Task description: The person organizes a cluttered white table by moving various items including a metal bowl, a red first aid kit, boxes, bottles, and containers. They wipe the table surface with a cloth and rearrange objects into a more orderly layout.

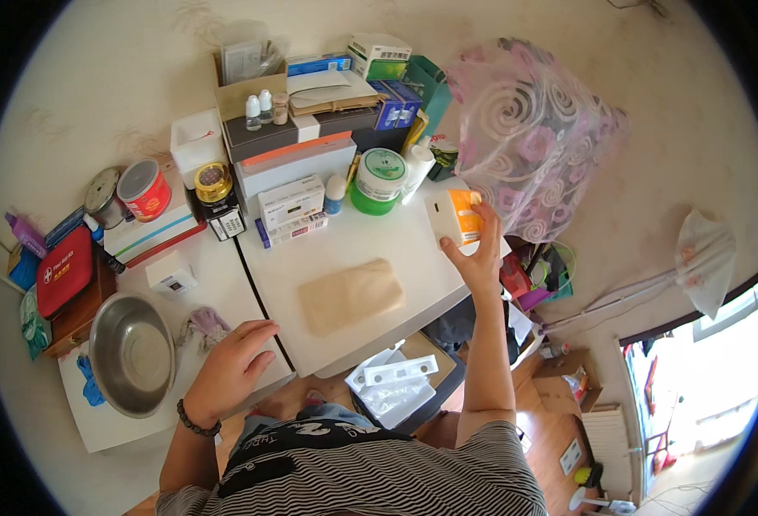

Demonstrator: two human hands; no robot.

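My right hand (479, 249) grips a small orange and white box (456, 215) at the right end of the white table, thumb on the near side and fingers over the far edge. My left hand (239, 361) hovers near the table's front edge, empty, with its fingers stretched out and the thumb apart. Between the two hands a flat beige rectangular piece (350, 297) lies on the tabletop; whether it is cloth or paper I cannot tell. A crumpled greyish-purple rag (205, 328) lies just beyond my left hand, beside a metal basin (134, 354).
Along the wall stand white medicine boxes (291, 200), a green-and-white tub (380, 181), a gold-lidded jar (213, 182) and a red can (144, 191). A red first-aid pouch (64, 273) is far left. Patterned plastic sheeting (533, 129) hangs at right. Below the front edge sits a bin (422, 404).
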